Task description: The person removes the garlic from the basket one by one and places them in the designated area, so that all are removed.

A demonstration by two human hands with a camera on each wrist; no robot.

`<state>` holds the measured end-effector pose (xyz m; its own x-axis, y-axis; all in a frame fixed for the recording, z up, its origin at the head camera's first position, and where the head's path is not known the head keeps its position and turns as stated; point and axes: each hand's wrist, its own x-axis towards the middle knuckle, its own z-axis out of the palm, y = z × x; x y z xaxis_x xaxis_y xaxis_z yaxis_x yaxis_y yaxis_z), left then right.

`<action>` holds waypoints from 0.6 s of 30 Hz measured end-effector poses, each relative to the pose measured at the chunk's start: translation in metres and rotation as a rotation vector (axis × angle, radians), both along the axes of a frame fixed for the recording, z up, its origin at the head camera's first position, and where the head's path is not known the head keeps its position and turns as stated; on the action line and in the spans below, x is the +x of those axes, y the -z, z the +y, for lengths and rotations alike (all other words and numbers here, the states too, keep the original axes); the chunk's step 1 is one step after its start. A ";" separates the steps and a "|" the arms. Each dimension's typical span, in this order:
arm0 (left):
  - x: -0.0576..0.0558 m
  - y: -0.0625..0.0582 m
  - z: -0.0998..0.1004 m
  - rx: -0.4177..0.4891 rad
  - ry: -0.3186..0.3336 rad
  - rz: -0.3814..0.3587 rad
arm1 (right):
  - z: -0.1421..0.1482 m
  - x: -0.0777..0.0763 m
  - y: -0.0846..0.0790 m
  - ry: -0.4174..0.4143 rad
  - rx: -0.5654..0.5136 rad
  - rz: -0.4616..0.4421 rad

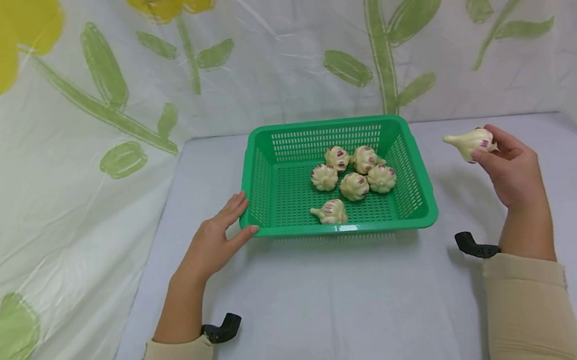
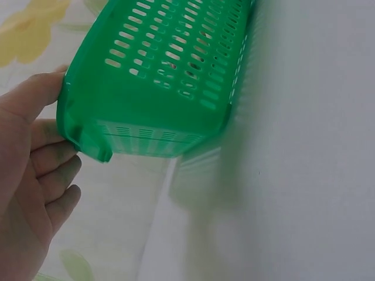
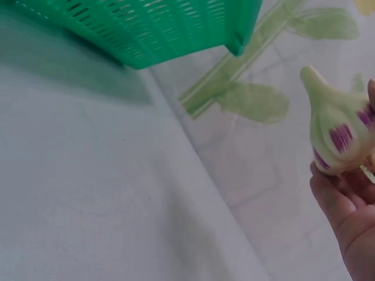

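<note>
On the table stands a green plastic basket (image 1: pixel 339 231) with slotted walls, with several white garlic bulbs (image 1: pixel 354 186) marked purple lying inside, mostly in its middle and right part. My left hand (image 1: pixel 214 238) rests at the basket's left front corner, fingers extended along the left rim and thumb touching the front rim; in the left wrist view the fingers (image 2: pixel 55 164) lie beside the rim. To the right of the basket, my right hand (image 1: pixel 514 168) pinches one garlic bulb (image 1: pixel 472 143) above the table, its stem pointing left. The right wrist view shows this bulb (image 3: pixel 337 126) close up.
A white-covered table (image 1: pixel 306 311) lies under everything. Behind it hangs a pale curtain (image 1: pixel 269 36) with yellow flowers and green leaves. Dark wrist-worn devices (image 1: pixel 223 328) stick out from both wrists.
</note>
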<state>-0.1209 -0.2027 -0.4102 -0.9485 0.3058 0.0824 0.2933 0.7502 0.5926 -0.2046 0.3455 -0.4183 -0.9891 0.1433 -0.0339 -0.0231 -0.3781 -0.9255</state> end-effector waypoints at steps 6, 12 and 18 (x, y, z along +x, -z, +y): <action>0.000 0.003 0.000 0.018 -0.004 0.027 | -0.001 -0.006 0.010 0.037 0.006 -0.063; 0.001 0.005 -0.001 0.030 -0.012 0.044 | -0.008 -0.014 0.019 0.066 0.088 -0.186; -0.001 0.009 -0.001 0.045 0.001 0.078 | -0.010 -0.015 0.025 0.058 0.120 -0.261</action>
